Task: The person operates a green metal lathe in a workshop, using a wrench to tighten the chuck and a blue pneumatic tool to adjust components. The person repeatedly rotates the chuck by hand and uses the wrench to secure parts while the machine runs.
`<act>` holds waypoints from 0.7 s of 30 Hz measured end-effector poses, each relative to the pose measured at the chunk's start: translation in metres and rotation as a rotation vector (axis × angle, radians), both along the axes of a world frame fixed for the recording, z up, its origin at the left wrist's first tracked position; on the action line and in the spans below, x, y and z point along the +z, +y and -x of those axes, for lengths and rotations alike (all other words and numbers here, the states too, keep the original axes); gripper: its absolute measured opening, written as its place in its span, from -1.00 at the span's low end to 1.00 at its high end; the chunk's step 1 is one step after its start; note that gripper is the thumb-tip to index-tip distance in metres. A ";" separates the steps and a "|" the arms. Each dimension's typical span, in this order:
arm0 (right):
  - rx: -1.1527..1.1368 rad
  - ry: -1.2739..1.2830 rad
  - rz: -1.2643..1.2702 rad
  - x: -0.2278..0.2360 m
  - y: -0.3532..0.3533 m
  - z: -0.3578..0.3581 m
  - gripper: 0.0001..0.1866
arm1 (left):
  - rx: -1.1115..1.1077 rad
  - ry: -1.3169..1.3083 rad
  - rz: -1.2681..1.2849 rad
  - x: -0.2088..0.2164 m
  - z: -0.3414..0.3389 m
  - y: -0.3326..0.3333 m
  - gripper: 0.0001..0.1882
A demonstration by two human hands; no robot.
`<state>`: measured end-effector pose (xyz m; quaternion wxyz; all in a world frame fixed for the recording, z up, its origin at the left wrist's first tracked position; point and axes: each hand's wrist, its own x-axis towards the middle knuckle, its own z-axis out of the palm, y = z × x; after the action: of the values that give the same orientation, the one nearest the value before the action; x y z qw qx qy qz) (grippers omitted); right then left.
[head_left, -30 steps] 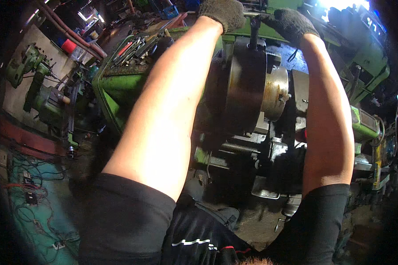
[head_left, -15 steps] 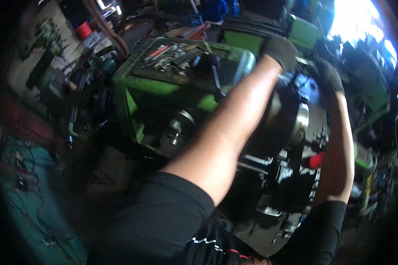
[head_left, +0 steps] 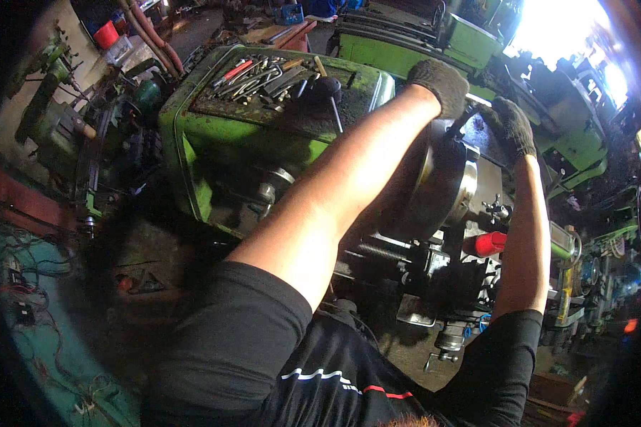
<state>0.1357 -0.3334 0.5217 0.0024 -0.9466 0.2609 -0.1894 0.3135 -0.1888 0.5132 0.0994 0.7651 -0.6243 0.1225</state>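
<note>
Many tools (head_left: 255, 80) litter the green workshop lathe (head_left: 224, 134); left fingers (head_left: 445, 87) and right fingers (head_left: 507, 117) clench a bar (head_left: 479, 100).

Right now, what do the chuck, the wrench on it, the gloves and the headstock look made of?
Chuck: likely steel or iron; dark, with a shiny rim.
Wrench: probably steel; its crossbar catches light.
Gloves: seemingly knit fabric, matte and fuzzy; fibre unclear.
Headstock: probably painted metal; green, grimy.

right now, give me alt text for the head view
A gloved left hand and gloved right hand grip a T-shaped wrench at the dark round chuck of a green lathe. Loose hand tools lie on the lathe's top, to the left.
</note>
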 end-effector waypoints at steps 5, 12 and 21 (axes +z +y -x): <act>0.086 -0.674 0.057 -0.022 -0.012 0.040 -0.39 | 0.019 -0.150 0.103 0.007 -0.009 -0.015 -0.58; 0.145 -0.974 -0.923 -0.146 0.084 0.201 -0.49 | 0.161 0.191 0.383 0.094 -0.016 0.082 -0.37; -0.090 -0.108 -1.196 -0.305 0.261 0.257 -0.65 | 0.529 1.185 0.658 -0.054 0.036 0.387 -0.65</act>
<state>-0.1218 -0.0727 0.2168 0.5398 -0.7580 0.3617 -0.0576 0.2775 0.1985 0.4590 0.6128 0.7588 -0.1907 -0.1112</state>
